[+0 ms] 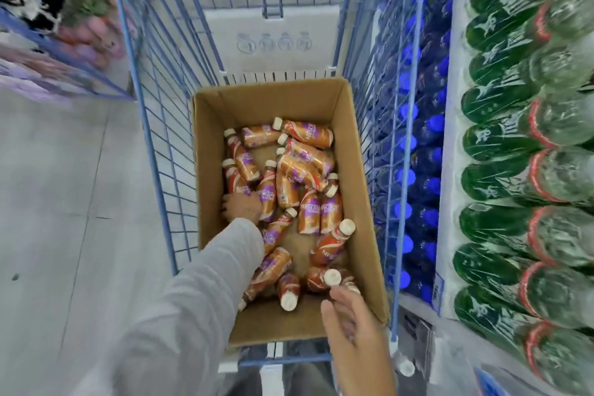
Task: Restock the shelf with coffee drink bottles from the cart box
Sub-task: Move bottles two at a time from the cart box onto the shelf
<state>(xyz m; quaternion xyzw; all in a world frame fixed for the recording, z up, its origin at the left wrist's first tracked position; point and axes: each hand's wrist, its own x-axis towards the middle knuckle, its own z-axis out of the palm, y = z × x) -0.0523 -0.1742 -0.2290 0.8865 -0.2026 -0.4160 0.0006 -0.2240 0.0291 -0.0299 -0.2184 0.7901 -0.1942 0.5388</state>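
A brown cardboard box (363, 202) sits in a blue wire cart (154, 145). Several orange and purple coffee drink bottles (305, 167) with cream caps lie jumbled inside it. My left hand (241, 206), in a grey sleeve, reaches deep into the box at its left wall, fingers down on a bottle (234, 182); whether it grips it is hidden. My right hand (347, 318) hovers over the box's near right corner, fingers apart and empty, just short of a capped bottle (321, 278).
To the right, shelves hold blue-capped bottles (414, 145) and shrink-wrapped green bottles (514, 145). A blurred display of colourful goods (48, 26) stands at the upper left. Grey tiled floor (64, 202) lies to the left of the cart.
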